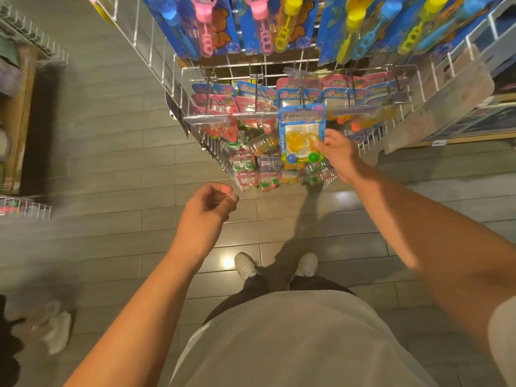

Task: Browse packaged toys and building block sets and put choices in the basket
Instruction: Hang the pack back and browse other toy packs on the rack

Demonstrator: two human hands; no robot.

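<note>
My right hand (pixel 339 155) grips the right edge of a blue carded toy pack (pixel 301 132) with yellow pieces and a blue and a green ball under clear plastic. The pack hangs at the front of a wire display rack (pixel 212 146), in front of rows of similar pink and blue packs (pixel 251 99). My left hand (pixel 210 208) hovers lower left of the rack over the floor, fingers loosely curled with nothing in them. No shopping basket shows in this view.
Above the rack hang blue cards with bubble wands (pixel 206 26) in pink, yellow and blue. Small loose packs (pixel 259 169) fill the rack's lower bin. Another wire shelf (pixel 25 208) stands left. Someone's white shoe (pixel 58 331) is at bottom left on the grey plank floor.
</note>
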